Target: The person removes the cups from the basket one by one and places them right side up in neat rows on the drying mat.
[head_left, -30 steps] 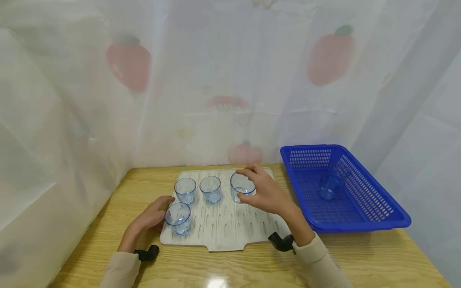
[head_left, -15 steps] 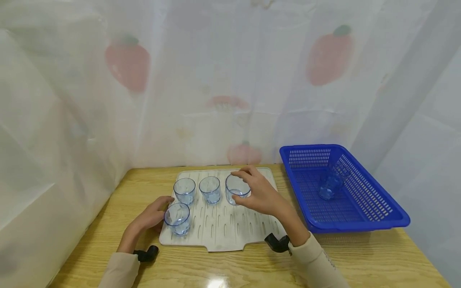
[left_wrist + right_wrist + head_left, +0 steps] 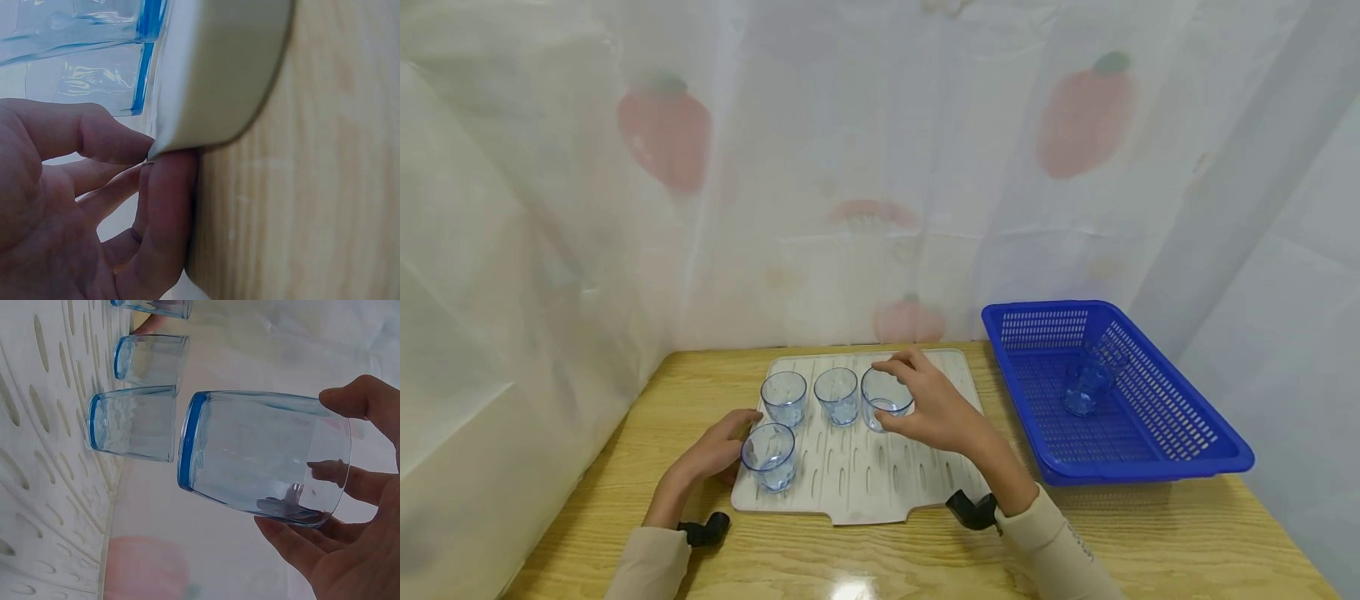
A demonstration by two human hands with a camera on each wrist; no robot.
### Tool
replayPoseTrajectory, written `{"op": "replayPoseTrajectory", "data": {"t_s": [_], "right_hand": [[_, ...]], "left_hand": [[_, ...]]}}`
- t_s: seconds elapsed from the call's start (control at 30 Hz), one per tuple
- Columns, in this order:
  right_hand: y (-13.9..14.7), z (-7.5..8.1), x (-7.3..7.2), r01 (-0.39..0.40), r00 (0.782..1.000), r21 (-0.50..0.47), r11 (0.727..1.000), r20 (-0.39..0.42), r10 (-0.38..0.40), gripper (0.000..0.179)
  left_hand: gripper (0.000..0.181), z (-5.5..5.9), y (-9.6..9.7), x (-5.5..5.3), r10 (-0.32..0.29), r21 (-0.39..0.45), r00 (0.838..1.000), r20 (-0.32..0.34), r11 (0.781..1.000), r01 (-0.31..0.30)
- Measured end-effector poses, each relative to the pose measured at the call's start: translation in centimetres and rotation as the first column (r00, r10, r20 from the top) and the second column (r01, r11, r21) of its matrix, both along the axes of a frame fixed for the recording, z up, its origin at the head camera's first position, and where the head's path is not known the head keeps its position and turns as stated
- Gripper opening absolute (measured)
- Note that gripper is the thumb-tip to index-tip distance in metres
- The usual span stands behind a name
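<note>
My right hand (image 3: 936, 408) holds a clear bluish drinking glass (image 3: 880, 402) by its rim, thumb and fingers on opposite sides. In the right wrist view this glass (image 3: 250, 450) is raised off the off-white draining board (image 3: 880, 471), its thick blue base toward the board. On the board's left side stand three similar glasses: one at the back left (image 3: 784, 407), a second glass (image 3: 837, 402) to its right and a third glass (image 3: 769, 467) in front. My left hand (image 3: 718, 447) pinches the board's left edge between thumb and fingers, clearest in the left wrist view.
A blue plastic basket (image 3: 1150, 471) stands to the right of the board, with glassware (image 3: 1084, 396) inside it. The wooden table (image 3: 790, 554) carries everything. A pale curtain (image 3: 865, 150) with strawberry prints hangs behind and at both sides.
My right hand has carried the glass a short way to the left, nearer the glass in the middle of the back row. The left hand has stayed at the board's edge.
</note>
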State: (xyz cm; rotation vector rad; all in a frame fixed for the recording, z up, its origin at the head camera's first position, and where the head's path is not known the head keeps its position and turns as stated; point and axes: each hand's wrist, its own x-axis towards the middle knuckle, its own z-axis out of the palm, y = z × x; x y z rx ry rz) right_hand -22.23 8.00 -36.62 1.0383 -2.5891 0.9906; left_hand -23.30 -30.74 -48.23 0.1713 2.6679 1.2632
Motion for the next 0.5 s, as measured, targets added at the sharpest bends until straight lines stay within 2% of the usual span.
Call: {"op": "replayPoseTrajectory", "data": {"t_s": [0.27,0.5], "right_hand": [[-0.4,-0.2,0.2,-0.006,1.000,0.013,1.000,0.006,0.006,0.062],[-1.1,-0.6,0.3,-0.021,0.999,0.025,0.999,0.047,0.020,0.064]], "left_hand": [[0.064,-0.2,-0.1,-0.2,-0.007,-0.035,1.000,-0.015,0.999,0.006],[0.065,-0.2,-0.2,-0.3,-0.014,-0.045,1.000,-0.021,0.999,0.013]]}}
